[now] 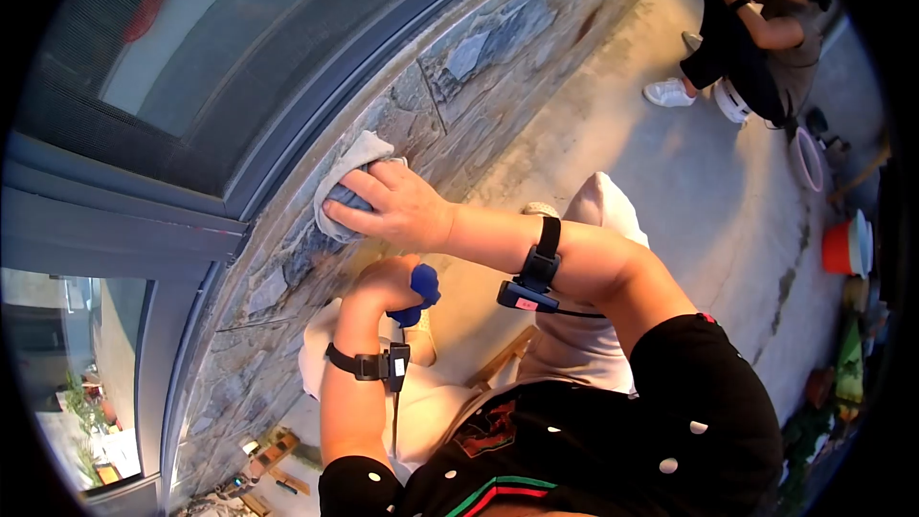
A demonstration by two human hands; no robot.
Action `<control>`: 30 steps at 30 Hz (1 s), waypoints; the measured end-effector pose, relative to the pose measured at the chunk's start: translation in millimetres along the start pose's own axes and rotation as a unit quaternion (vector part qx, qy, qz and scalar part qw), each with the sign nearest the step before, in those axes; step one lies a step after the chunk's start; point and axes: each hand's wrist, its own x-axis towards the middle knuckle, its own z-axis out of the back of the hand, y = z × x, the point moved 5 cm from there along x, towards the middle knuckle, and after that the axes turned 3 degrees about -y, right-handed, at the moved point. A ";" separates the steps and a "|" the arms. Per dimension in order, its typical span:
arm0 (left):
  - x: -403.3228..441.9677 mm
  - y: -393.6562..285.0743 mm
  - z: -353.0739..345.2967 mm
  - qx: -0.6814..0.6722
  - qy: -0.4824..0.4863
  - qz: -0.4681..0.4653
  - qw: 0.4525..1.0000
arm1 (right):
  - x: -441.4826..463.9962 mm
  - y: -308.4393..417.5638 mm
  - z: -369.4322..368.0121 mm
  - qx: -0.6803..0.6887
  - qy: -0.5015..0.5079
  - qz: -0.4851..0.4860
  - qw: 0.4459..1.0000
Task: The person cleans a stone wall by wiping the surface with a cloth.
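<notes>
My right hand is closed on a grey cloth, pressing it against the top of the low stone wall beneath the window frame. The cloth is bunched, with folds showing above and beside the fingers. Lower down, my left hand is bent into a fist close to my knee and the wall. A crumpled dark blue cloth pokes out at its side; the fingers themselves are mostly hidden. Black straps with small devices circle both forearms.
The stone wall curves along under a grey window frame. At upper right a person in dark clothes sits by the wall. A pink-rimmed basin, a red bucket and plants stand at the right. Wooden items lie at lower left.
</notes>
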 end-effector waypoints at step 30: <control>-7.8 -0.8 3.9 0.001 0.041 0.021 0.999 | -28.1 -100.2 44.0 -0.007 -0.097 -0.350 0.932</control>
